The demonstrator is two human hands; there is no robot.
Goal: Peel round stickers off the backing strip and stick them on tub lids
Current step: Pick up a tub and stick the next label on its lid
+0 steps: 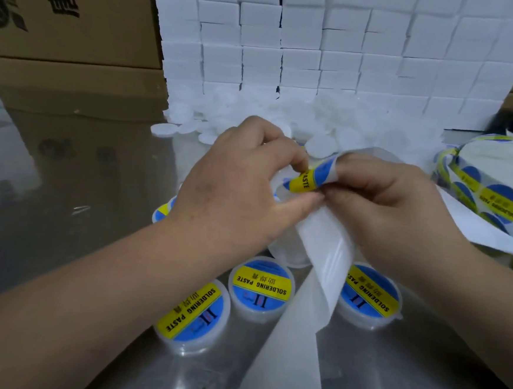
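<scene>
Your left hand (237, 189) pinches the thin, limp sticker (308, 178) while your right hand (383, 204) grips the backing strip (323, 261); hold its non-tacky edge.

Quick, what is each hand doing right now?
Left hand: pinching the sticker, peeling it off.
Right hand: closed on the backing strip, folding it over a finger.

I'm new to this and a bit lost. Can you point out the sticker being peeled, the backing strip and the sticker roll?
sticker (307, 180): head view, yellow band.
backing strip (320, 260): head view, bare white stretch.
sticker roll (495, 179): head view, white top face.
</scene>
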